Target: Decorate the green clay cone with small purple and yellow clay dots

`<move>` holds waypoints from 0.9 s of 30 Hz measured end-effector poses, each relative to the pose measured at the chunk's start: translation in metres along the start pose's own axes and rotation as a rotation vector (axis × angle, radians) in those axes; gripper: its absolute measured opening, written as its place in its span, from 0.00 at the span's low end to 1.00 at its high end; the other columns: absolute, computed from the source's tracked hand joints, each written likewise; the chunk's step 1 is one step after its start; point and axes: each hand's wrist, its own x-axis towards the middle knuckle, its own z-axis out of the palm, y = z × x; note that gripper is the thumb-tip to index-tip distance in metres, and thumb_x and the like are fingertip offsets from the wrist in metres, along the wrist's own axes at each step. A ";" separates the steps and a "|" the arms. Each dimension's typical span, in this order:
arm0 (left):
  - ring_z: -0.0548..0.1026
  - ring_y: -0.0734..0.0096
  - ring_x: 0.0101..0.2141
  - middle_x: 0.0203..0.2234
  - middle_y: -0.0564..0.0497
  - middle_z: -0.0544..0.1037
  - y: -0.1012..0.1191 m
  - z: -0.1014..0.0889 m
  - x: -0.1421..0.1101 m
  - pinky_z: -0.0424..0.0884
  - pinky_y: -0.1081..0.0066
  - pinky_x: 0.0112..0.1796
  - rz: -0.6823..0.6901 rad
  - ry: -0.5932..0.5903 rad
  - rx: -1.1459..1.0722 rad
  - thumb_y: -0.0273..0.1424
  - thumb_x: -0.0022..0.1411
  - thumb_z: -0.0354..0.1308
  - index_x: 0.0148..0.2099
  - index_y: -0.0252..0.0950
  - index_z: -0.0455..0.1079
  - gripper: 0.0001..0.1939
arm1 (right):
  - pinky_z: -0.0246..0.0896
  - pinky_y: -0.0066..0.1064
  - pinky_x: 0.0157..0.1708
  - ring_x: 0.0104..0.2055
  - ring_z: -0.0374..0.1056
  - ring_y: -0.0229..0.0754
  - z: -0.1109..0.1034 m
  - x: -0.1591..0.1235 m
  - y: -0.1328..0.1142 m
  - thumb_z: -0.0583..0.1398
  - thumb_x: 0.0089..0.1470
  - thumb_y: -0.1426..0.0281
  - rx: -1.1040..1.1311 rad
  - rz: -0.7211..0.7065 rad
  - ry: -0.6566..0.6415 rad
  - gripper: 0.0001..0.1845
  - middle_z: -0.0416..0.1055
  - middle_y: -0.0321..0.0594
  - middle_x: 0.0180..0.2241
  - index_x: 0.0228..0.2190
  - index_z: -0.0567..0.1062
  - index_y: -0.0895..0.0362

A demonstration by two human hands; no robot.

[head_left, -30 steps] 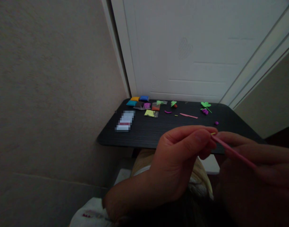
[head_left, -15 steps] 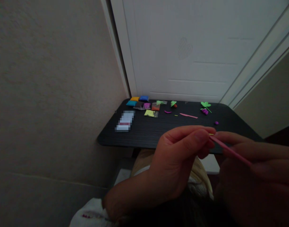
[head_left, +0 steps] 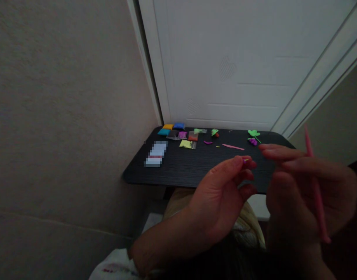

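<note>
Between thumb and forefinger, my left hand pinches a tiny purple clay piece with a thin yellow-green tip sticking out of it. My right hand is just to the right, apart from the left. A pink clay modelling tool with a pointed end lies between its fingers, tilted nearly upright with the point up. Its thumb and forefinger are apart. On the black table beyond lie a flat pink clay knife, a purple clay strip and a small yellow strip.
Bags of coloured clay, including a yellow one and a blue one, lie at the table's back left. A blurred white card-like rectangle is at the left. Green clay leaves and a purple clay cluster lie at the right. A white door stands behind.
My right hand has pulled back from my left, turning the pink tool from lying along the fingers to nearly upright. My left fingers have opened a little around the small piece.
</note>
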 end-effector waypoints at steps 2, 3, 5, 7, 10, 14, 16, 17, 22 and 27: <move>0.69 0.80 0.31 0.30 0.53 0.74 -0.001 0.000 0.001 0.65 0.76 0.35 0.010 0.019 -0.004 0.28 0.55 0.56 0.33 0.31 0.72 0.05 | 0.57 0.47 0.50 0.43 0.66 0.46 -0.002 0.001 0.004 0.61 0.36 0.86 0.031 0.012 -0.077 0.23 0.70 0.38 0.38 0.36 0.69 0.55; 0.69 0.79 0.31 0.29 0.52 0.74 -0.001 0.000 0.001 0.65 0.76 0.35 0.010 0.026 -0.001 0.27 0.55 0.56 0.32 0.31 0.72 0.05 | 0.56 0.48 0.51 0.44 0.66 0.47 -0.003 0.002 0.006 0.61 0.35 0.88 0.034 0.025 -0.130 0.26 0.69 0.38 0.40 0.37 0.68 0.55; 0.69 0.79 0.30 0.28 0.52 0.74 -0.002 0.000 0.001 0.65 0.76 0.35 0.011 0.031 0.011 0.26 0.54 0.56 0.31 0.30 0.72 0.05 | 0.57 0.46 0.51 0.46 0.65 0.46 -0.006 0.004 0.007 0.61 0.36 0.87 -0.009 0.059 -0.241 0.24 0.69 0.38 0.41 0.36 0.67 0.54; 0.69 0.80 0.30 0.28 0.52 0.73 -0.002 0.000 0.001 0.65 0.76 0.36 0.021 0.015 0.029 0.25 0.54 0.56 0.31 0.29 0.72 0.05 | 0.59 0.44 0.50 0.45 0.65 0.46 -0.009 0.006 0.007 0.61 0.38 0.85 -0.067 0.052 -0.306 0.21 0.69 0.38 0.40 0.35 0.67 0.55; 0.68 0.80 0.31 0.29 0.51 0.73 -0.002 -0.002 0.001 0.65 0.76 0.36 0.043 -0.018 0.071 0.24 0.56 0.54 0.32 0.29 0.72 0.06 | 0.61 0.42 0.48 0.43 0.67 0.44 -0.013 0.008 0.008 0.61 0.40 0.84 -0.106 0.051 -0.344 0.19 0.69 0.37 0.38 0.34 0.67 0.55; 0.67 0.77 0.33 0.30 0.50 0.72 -0.002 -0.005 0.002 0.65 0.72 0.37 0.041 -0.028 0.155 0.26 0.56 0.53 0.35 0.29 0.72 0.07 | 0.59 0.46 0.49 0.43 0.66 0.46 -0.014 0.007 0.007 0.61 0.40 0.85 -0.103 0.072 -0.346 0.19 0.69 0.38 0.37 0.33 0.66 0.56; 0.67 0.76 0.33 0.30 0.49 0.72 -0.002 -0.007 0.002 0.64 0.71 0.37 0.036 -0.028 0.171 0.26 0.56 0.53 0.35 0.29 0.72 0.07 | 0.59 0.47 0.48 0.43 0.66 0.46 -0.014 0.007 0.007 0.62 0.39 0.85 -0.110 0.078 -0.354 0.19 0.69 0.38 0.36 0.32 0.66 0.56; 0.67 0.75 0.34 0.30 0.49 0.72 -0.002 -0.007 0.003 0.64 0.71 0.37 0.034 -0.028 0.177 0.26 0.56 0.54 0.34 0.29 0.72 0.07 | 0.60 0.46 0.46 0.43 0.66 0.47 -0.014 0.006 0.007 0.62 0.39 0.85 -0.117 0.082 -0.356 0.19 0.69 0.38 0.36 0.32 0.66 0.55; 0.67 0.74 0.34 0.30 0.50 0.72 -0.002 -0.008 0.003 0.64 0.72 0.37 0.024 -0.012 0.188 0.27 0.55 0.55 0.32 0.30 0.72 0.06 | 0.63 0.41 0.41 0.41 0.67 0.45 -0.015 0.005 0.006 0.61 0.40 0.84 -0.101 0.107 -0.345 0.18 0.69 0.37 0.35 0.31 0.65 0.55; 0.66 0.78 0.31 0.30 0.52 0.71 -0.003 -0.009 0.002 0.63 0.73 0.37 -0.011 0.003 0.159 0.27 0.53 0.58 0.35 0.31 0.72 0.06 | 0.63 0.39 0.43 0.39 0.66 0.42 -0.014 0.005 0.006 0.60 0.40 0.85 -0.034 0.113 -0.319 0.18 0.68 0.35 0.32 0.30 0.66 0.54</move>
